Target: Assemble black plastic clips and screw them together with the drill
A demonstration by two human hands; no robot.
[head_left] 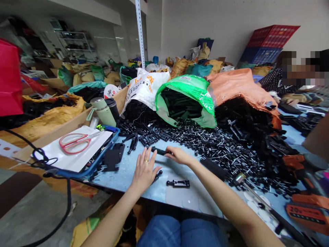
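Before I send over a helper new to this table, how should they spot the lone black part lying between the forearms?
On the light-blue table, go from the open green bag down toward the near edge. Between the person's forearms lies a slim black part with a knob at its left end. Unlike the piece partly hidden by the left hand, it lies alone, in full view.

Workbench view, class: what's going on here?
A person sits at a blue-topped table. Their right hand holds a dark bar; their left hand is spread near its other end, a black piece partly hidden beneath. A second black piece lies nearby. Behind, small black parts are heaped before a white bag, green bag and orange bag.
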